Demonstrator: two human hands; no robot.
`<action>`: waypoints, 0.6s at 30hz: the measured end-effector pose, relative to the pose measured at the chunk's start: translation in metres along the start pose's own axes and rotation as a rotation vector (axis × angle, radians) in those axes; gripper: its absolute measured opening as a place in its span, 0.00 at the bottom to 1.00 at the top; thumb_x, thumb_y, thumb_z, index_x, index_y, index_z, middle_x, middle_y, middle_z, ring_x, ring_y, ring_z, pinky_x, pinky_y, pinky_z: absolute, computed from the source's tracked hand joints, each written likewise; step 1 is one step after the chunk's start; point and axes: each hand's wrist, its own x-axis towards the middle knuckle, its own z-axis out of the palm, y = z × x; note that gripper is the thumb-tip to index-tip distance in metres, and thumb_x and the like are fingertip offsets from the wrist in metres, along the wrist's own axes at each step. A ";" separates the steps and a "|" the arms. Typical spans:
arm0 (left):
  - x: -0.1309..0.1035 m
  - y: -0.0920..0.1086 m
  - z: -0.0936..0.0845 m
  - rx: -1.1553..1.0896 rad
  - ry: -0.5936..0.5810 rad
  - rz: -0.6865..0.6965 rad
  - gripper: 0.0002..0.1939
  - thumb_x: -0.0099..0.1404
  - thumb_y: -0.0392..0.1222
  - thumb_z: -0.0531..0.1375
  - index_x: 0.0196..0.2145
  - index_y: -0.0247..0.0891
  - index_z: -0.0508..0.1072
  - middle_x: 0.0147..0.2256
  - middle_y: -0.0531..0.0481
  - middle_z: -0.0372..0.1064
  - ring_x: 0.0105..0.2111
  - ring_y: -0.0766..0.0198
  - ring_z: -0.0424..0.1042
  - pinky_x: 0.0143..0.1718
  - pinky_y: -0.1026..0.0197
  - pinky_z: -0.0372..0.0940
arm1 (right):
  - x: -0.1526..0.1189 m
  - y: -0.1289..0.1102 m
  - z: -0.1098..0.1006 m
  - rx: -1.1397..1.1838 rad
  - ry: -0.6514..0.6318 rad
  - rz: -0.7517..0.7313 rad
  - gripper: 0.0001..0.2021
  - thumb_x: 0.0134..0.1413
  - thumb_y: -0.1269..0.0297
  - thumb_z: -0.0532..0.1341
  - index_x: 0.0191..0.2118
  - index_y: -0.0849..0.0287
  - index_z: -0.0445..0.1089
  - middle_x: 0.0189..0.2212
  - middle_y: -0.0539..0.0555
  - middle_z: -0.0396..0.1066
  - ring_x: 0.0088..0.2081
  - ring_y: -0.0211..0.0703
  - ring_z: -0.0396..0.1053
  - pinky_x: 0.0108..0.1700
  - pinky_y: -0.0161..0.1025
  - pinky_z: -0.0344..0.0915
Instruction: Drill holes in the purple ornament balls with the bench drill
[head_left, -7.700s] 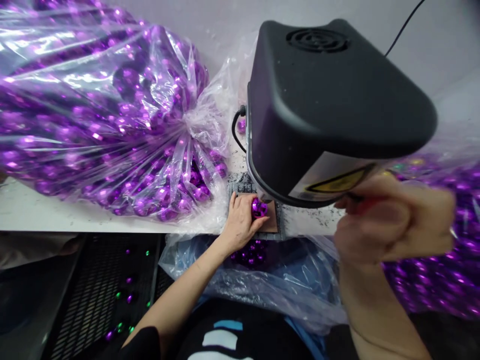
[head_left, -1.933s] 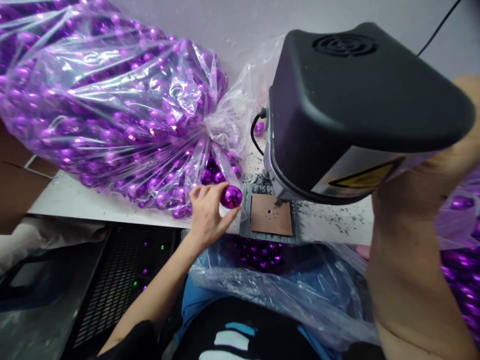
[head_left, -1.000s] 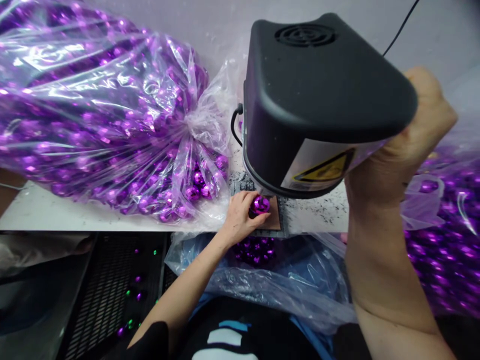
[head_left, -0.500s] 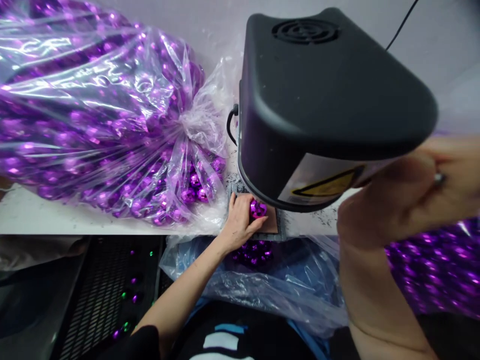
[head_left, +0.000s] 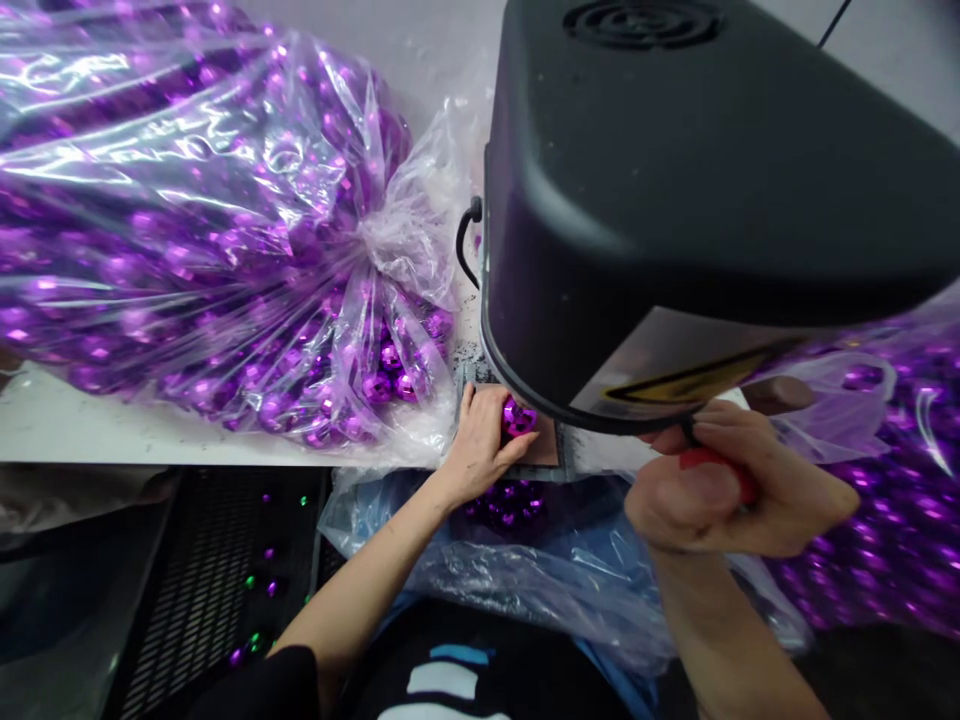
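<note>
A shiny purple faceted ball (head_left: 517, 418) sits over a brown pad (head_left: 546, 450) below the black machine's front edge. The fingers and thumb of my left hand (head_left: 480, 435) are closed on the ball's left side. My right hand (head_left: 739, 480) is wrapped round a red handle (head_left: 720, 470) under the lower right side of the black machine (head_left: 675, 190). Part of that handle is hidden by my fingers.
A clear bag of purple balls (head_left: 187, 230) fills the left. More purple balls (head_left: 885, 520) lie in plastic at the right. Clear plastic with dark purple balls (head_left: 506, 505) hangs at the table's front edge. A black crate (head_left: 202, 570) stands lower left, with small green and purple balls.
My right hand has moved down and left, and the red handle now shows in it. The machine looks larger in view. My left hand has kept its place on the ball.
</note>
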 end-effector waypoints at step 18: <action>0.000 -0.004 0.003 -0.073 -0.014 0.006 0.17 0.69 0.46 0.57 0.54 0.39 0.65 0.52 0.41 0.68 0.57 0.50 0.65 0.65 0.39 0.51 | -0.012 0.005 0.028 0.037 0.318 -0.083 0.15 0.61 0.60 0.52 0.26 0.65 0.59 0.20 0.50 0.60 0.23 0.32 0.63 0.27 0.34 0.62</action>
